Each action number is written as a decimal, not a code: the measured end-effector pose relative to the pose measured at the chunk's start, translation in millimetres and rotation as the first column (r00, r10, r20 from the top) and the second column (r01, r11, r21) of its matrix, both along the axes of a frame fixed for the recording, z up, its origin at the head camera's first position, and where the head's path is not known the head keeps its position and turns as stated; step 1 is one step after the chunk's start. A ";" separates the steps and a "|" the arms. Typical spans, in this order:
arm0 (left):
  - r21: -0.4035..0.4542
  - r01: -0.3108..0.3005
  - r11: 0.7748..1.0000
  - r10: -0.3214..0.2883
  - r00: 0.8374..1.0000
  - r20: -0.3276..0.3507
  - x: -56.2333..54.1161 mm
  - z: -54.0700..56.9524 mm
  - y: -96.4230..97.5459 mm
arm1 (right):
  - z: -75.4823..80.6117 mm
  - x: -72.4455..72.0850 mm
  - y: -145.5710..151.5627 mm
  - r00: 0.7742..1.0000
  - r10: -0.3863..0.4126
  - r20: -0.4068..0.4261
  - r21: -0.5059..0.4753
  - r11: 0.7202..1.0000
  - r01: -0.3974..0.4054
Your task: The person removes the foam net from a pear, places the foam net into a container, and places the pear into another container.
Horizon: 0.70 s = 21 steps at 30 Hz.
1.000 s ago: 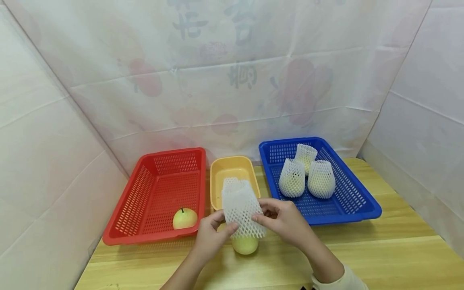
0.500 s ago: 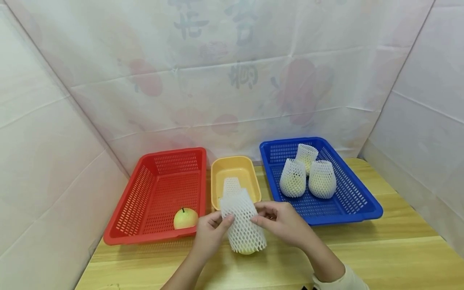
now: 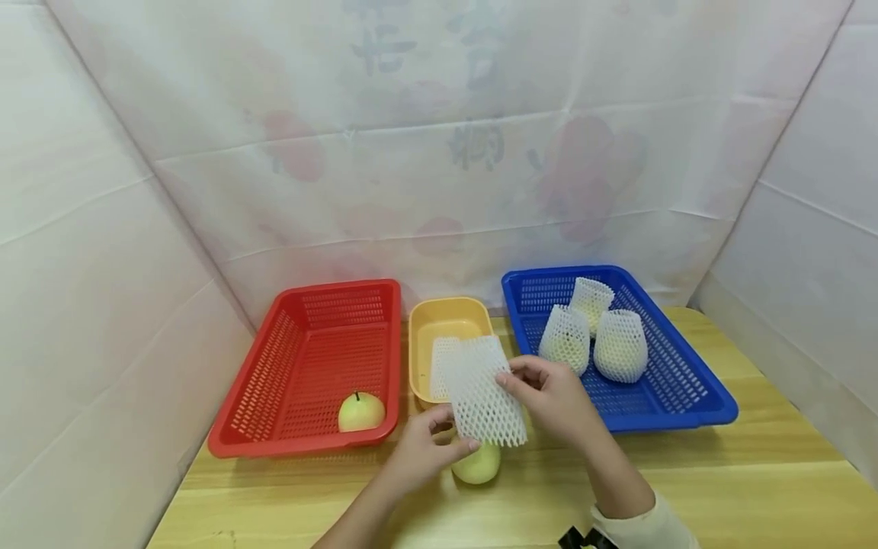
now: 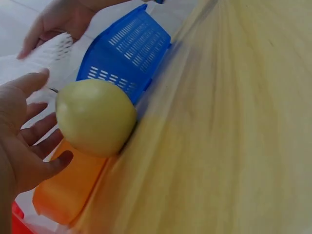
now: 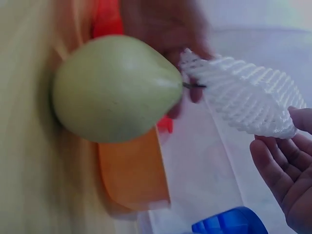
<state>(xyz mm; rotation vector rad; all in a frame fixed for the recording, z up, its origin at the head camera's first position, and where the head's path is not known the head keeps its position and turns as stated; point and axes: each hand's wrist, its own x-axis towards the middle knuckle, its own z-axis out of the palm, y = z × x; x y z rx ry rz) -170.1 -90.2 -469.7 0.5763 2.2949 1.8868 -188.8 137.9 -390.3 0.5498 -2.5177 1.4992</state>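
My right hand pinches the upper right edge of a white foam fruit net between thumb and fingers. The net hangs flattened and tilted above a yellow-green pear standing on the table. At the net's lower left edge is my left hand, its thumb tip overlapping the net. Seen from the left wrist, that hand has its fingers spread apart beside the pear. The right wrist view shows the pear's stem pointing toward the near end of the net, with the pear uncovered.
A red basket at left holds one bare pear. Behind my hands, a yellow tray contains foam netting. The blue basket on the right carries three netted pears. Cloth walls enclose the wooden table.
Half a second ago the net covered most of the pear; now it is lifted up and right, exposing the pear. My left hand has moved lower and its fingers have loosened.
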 end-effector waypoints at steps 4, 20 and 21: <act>-0.082 0.019 0.996 -0.023 0.998 -0.053 1.0 -5.7 4.7 | 4.8 -8.4 1.9 0.995 -0.096 -0.034 -0.019 0.995 0.096; -0.082 0.024 0.996 -0.033 0.994 -0.105 5.7 -3.8 4.8 | 11.7 -45.4 -30.7 0.962 -0.247 -0.115 0.034 0.967 0.252; -0.086 0.030 0.996 -0.039 0.994 -0.103 5.7 -3.6 3.6 | 11.4 -48.2 -32.3 0.959 -0.254 -0.126 0.049 0.964 0.262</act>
